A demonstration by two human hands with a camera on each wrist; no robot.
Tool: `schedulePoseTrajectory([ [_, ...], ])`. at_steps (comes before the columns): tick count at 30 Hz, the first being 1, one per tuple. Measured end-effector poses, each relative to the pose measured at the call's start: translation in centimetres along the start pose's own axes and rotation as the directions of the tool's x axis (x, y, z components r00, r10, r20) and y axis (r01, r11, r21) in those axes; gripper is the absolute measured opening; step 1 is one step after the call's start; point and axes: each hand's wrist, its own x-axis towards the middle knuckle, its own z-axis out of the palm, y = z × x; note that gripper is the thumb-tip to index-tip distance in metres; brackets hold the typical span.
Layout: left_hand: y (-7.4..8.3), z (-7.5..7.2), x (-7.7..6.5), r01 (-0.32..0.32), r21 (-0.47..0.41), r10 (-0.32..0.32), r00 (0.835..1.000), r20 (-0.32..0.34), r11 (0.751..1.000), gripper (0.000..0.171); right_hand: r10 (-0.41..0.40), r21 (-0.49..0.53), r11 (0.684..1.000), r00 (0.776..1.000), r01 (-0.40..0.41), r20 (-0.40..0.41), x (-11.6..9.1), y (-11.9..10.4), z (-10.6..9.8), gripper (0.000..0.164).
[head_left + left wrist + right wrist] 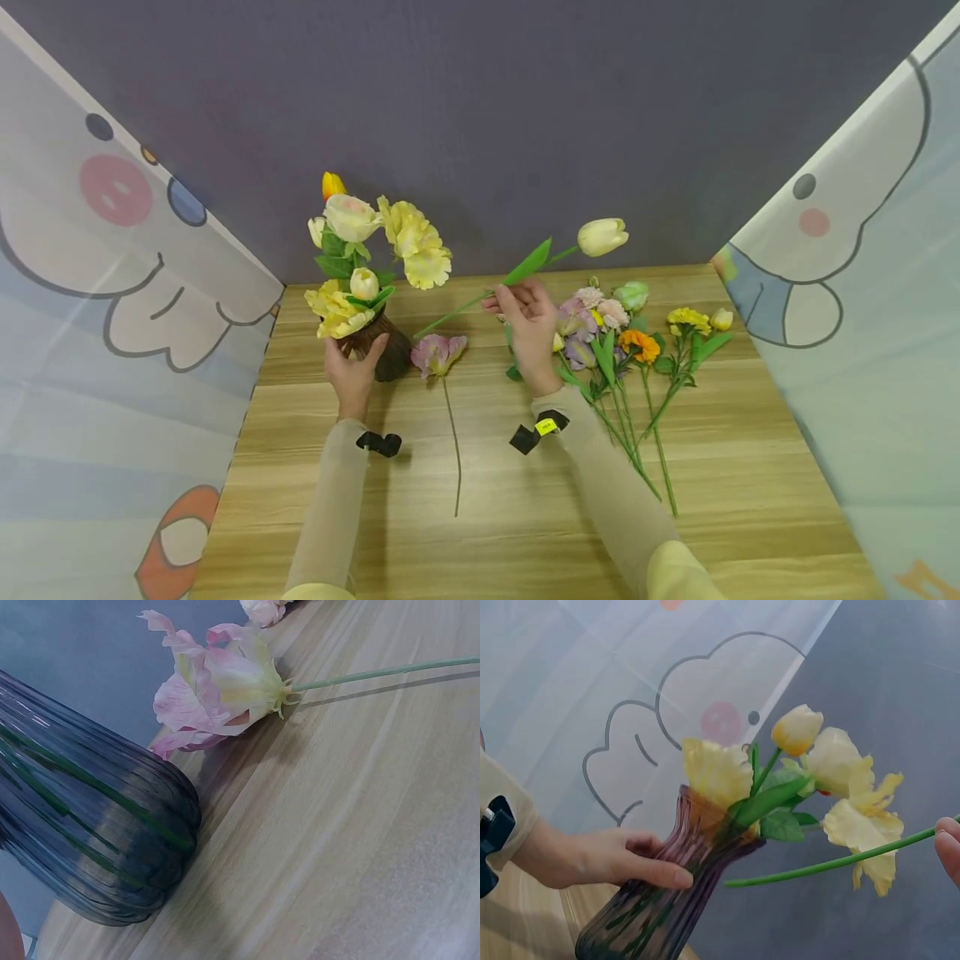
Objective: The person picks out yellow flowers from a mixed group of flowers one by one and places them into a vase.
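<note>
Holding the vase (392,357) is the left hand (352,379), with fingers and thumb curled round its side, below the top. The vase is on the far left part of the table (510,517), with yellow and white blooms (352,218) sticking out of it. The right hand (531,325) pinches the stem (453,314) of a white tulip (602,237) above the far middle. The bare end points left, toward the vase, and the flower end points right. A pink flower (438,356) lies just right of the vase. A flower pile (577,325) lies farther right.

The tulip looks light. Its stem seems a bit bendy but firm, so a pinch there should work well, and its soft top is best not squeezed. The vase looks like smooth glass, so it may be heavier, slippery and easy to break. A whole hand round it seems safest.

The head view shows the whole tulip, but the vase just looks dark there. The left wrist view shows green stems (90,784) inside the vase. The right wrist view shows the left thumb (664,871) on the glass, but not the tulip's top.
</note>
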Motion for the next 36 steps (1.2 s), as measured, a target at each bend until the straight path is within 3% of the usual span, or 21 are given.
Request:
schedulePoseTrajectory([
  [12,0.4,0.0,-0.1,-0.034,-0.029,0.034,0.999,0.0,0.999,0.066,-0.072,0.061,0.996,0.994,0.068,0.077,1.4,-0.4,2.9,0.011],
  [22,0.0,0.0,0.0,0.018,-0.024,-0.018,1.0,-0.002,1.0,0.066,-0.061,0.039,0.998,0.995,0.059,0.077,2.1,-0.1,4.3,0.008],
  [30,0.0,0.1,0.0,0.015,-0.033,-0.015,1.0,-0.005,0.999,0.066,-0.084,-0.085,0.992,0.989,0.094,0.12,2.2,0.1,5.6,0.015],
  [36,0.0,0.1,-0.1,-0.004,-0.034,0.004,1.0,-0.01,0.999,0.067,-0.1,-0.238,0.96,0.977,0.144,0.189,2.0,0.5,6.4,0.016],
])
